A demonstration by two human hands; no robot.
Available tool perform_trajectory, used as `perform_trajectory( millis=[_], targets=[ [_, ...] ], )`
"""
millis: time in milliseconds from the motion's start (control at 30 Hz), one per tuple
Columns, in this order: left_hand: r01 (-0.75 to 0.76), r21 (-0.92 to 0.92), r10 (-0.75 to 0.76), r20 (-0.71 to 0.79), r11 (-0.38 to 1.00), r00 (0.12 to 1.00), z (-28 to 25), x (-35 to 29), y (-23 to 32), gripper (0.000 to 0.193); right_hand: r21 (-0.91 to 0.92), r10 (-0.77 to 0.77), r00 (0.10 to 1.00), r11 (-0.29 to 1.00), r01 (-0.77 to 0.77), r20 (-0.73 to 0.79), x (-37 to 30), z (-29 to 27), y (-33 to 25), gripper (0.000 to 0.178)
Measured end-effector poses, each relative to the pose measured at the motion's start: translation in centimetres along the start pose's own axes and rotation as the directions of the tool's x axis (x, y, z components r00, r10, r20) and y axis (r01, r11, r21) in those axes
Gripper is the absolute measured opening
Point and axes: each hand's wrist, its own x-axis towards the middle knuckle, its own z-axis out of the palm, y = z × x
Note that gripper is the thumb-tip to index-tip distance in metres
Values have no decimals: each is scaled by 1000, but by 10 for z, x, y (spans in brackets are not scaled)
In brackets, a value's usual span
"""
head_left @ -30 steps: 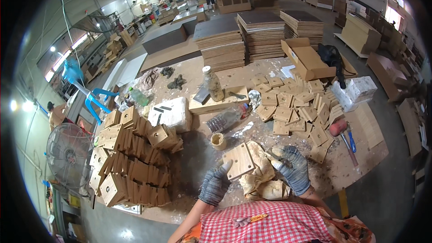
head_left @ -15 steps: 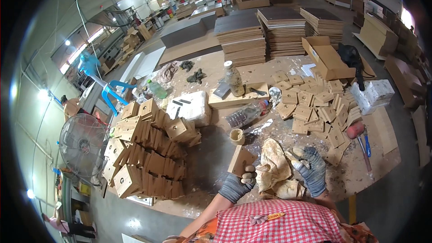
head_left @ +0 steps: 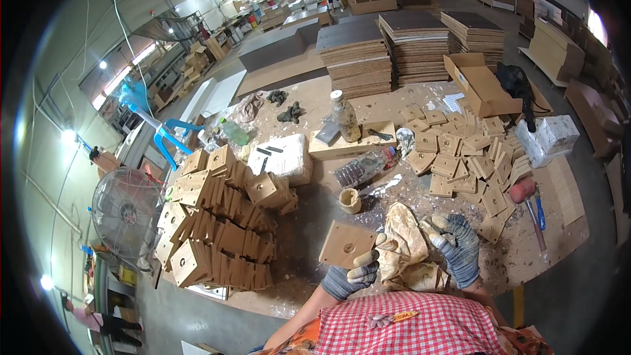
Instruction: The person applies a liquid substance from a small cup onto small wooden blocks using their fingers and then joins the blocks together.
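Note:
My left hand point(head_left: 353, 277), in a grey knit glove, grips a square wooden block point(head_left: 346, 244) by its right edge. The block's broad face, with a round hole in it, is turned up. My right hand point(head_left: 458, 250), gloved too, has its fingers curled together beside a stained cream rag point(head_left: 399, 240); what they pinch, if anything, is too small to make out. The rag lies bunched between both hands. Just beyond the block stands a small round cup point(head_left: 350, 201) with a crusted rim.
Stacked wooden blocks point(head_left: 217, 223) rise at the left; loose ones point(head_left: 453, 158) are heaped at the right. A mallet point(head_left: 524, 192) lies by the right edge. Plastic bottle point(head_left: 365, 167), upright jar point(head_left: 344, 118), white package point(head_left: 282, 158) and open carton point(head_left: 483, 85) stand farther back. A fan point(head_left: 126, 204) is at left.
The block in my left hand has turned, its broad face now showing more fully. My right hand has barely moved beside the rag. The whole view has shifted slightly.

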Motion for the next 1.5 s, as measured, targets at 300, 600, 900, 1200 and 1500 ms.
perform_trajectory(
  millis=[300, 600, 900, 1200, 1500],
  targets=[
    [-3, 147, 19, -105, 989, 994, -21, 0, 7, 49, 52, 12, 1000, 999, -11, -26, -1, 1, -3, 27],
    [-384, 772, 842, -348, 506, 412, 14, -24, 66, 39, -1, -40, 997, 999, 40, -61, -3, -2, 6, 29],
    [-320, 943, 981, -140, 91, -134, 32, -57, 145, 30, 166, 16, 1000, 986, -13, -18, -2, 6, -1, 28],
    [-514, 856, 951, -202, 55, -234, 16, -66, 177, 21, 53, -26, 999, 998, 27, -18, -1, 3, 3, 28],
    [-750, 609, 890, -451, 256, -62, -27, -76, 218, 20, 63, -33, 999, 997, 34, -21, -3, 4, 5, 29]
  ],
)
